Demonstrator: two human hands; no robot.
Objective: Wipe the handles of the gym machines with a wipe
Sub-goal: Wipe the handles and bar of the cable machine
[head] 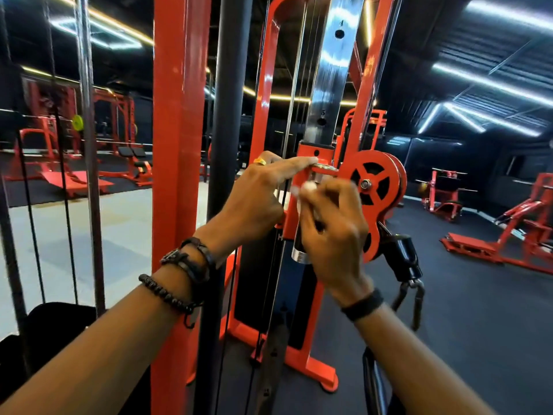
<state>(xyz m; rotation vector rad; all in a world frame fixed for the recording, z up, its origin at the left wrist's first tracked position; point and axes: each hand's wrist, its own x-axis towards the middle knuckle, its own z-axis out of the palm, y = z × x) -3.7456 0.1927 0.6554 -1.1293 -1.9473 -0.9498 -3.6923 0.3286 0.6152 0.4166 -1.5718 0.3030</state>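
A red cable machine fills the middle of the head view. Its sliding carriage (311, 152) sits on a chrome upright with holes and carries a short black handle (299, 247) with a chrome end cap. My right hand (332, 223) holds a small white wipe (308, 187) against this handle, fingers curled round both; the hand is motion-blurred. My left hand (263, 190) rests on top of the carriage with its fingers stretched out straight. A red pulley wheel (372, 182) sits just right of my hands.
A thick red post (179, 145) and a black column (230, 115) stand left of the carriage. Thin cables run vertically beside them. A black stirrup grip (410, 295) hangs below the pulley. Red benches and racks stand on the dark floor at left and right.
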